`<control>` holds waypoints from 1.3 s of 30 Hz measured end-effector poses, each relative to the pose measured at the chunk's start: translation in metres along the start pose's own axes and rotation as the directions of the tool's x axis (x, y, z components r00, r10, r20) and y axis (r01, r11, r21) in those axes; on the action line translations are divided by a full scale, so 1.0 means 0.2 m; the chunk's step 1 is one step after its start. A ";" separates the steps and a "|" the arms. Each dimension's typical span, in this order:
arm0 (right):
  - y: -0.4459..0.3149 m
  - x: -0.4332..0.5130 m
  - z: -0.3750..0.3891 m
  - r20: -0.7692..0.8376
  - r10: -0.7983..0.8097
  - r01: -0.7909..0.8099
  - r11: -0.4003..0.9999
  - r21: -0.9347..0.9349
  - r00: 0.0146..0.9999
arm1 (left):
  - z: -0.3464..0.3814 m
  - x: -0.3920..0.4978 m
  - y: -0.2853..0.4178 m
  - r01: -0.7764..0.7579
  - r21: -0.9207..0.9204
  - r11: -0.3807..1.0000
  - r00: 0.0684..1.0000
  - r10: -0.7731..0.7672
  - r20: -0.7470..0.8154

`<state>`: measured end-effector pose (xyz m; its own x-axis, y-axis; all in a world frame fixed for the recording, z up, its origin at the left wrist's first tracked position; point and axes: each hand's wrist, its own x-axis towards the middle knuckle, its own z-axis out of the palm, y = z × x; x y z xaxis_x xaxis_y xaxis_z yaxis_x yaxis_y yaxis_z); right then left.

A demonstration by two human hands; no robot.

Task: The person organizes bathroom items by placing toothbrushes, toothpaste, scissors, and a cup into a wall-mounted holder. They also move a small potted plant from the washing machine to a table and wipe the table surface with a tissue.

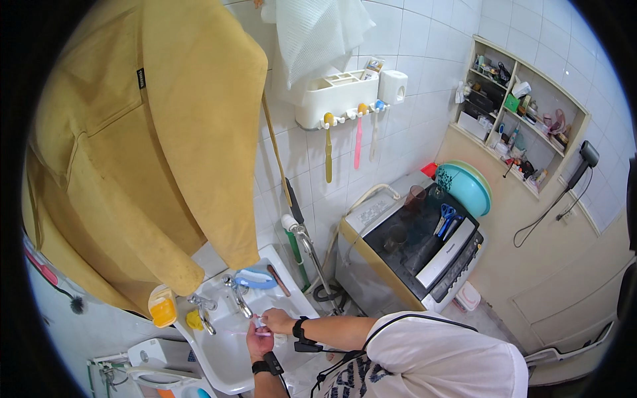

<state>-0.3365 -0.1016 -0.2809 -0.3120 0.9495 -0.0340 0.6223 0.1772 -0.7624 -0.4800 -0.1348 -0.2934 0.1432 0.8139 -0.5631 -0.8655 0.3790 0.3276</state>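
Both of my hands are close together over the white sink basin (pixel 224 360), beside the spout of a metal faucet (pixel 241 301). My left hand (pixel 260 343) is closed around a thin pinkish-white handle (pixel 263 334) that points out over the basin. The fingers of my right hand (pixel 276 321) are on a small pale item between the two hands; its kind is too small to tell. A second metal faucet (pixel 205 316) stands to the left, near a yellow sponge or cloth (pixel 194 320). A blue-and-white brush (pixel 256 278) lies on the sink's back ledge.
A yellow jacket (pixel 199 124) hangs above the sink's left side. Toothbrushes hang below a white wall holder (pixel 343 92). To the right, a washing machine (pixel 398 248) carries cups and blue scissors (pixel 445 215). An orange soap dish (pixel 163 312) sits by the sink's left edge.
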 end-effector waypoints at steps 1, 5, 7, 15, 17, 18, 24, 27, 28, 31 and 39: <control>-0.01 -0.02 -0.01 -0.027 0.084 -0.079 0.984 0.161 0.996 | -0.01 -0.01 0.01 0.055 -0.064 0.996 0.997 -0.050 0.067; -0.04 -0.09 -0.03 0.030 0.054 -0.059 0.978 0.199 0.998 | -0.05 -0.01 0.05 0.113 -0.150 0.982 0.993 -0.109 0.038; -0.05 -0.08 -0.05 0.011 -0.010 0.008 0.984 0.178 1.000 | -0.06 0.00 0.07 0.136 -0.102 0.985 0.991 -0.135 0.019; -0.06 -0.07 -0.16 0.037 0.314 -0.305 0.877 0.372 0.949 | -0.02 0.01 0.02 0.078 0.184 0.980 0.986 -0.049 -0.156; -0.03 -0.10 -0.20 0.015 0.040 -0.041 0.994 0.101 0.999 | -0.05 -0.02 0.04 0.098 0.275 0.956 0.975 -0.037 -0.221; -0.01 -0.14 -0.22 0.172 0.165 -0.207 0.941 0.269 0.971 | -0.07 -0.03 0.04 0.047 0.249 0.967 0.981 0.003 -0.196; 0.02 -0.31 -0.50 0.295 0.166 -0.308 0.780 0.545 0.941 | -0.06 -0.09 0.11 -0.022 0.295 0.955 0.992 0.056 -0.109; -0.03 -0.35 -0.59 0.249 0.109 -0.249 0.721 0.647 0.962 | 0.06 -0.08 0.04 -0.004 0.276 0.961 0.993 0.037 -0.116; -0.05 -0.36 -0.61 0.244 0.117 -0.252 0.718 0.648 0.963 | 0.09 -0.08 0.02 0.023 0.270 0.963 0.990 0.016 -0.138; -0.10 -0.39 -0.66 0.248 0.105 -0.251 0.684 0.685 0.963 | 0.15 -0.04 -0.01 0.041 0.185 0.982 0.992 -0.018 -0.128; -0.17 -0.46 -0.72 0.276 0.145 -0.304 0.624 0.719 0.950 | 0.17 -0.13 -0.03 0.084 0.281 0.956 0.993 -0.058 -0.099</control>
<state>-0.2250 -0.1570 -0.1581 -0.4047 0.8563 -0.3209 -0.0330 -0.3644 -0.9307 -0.4625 -0.1442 -0.2548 0.1451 0.7431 -0.6532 -0.6804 0.5542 0.4794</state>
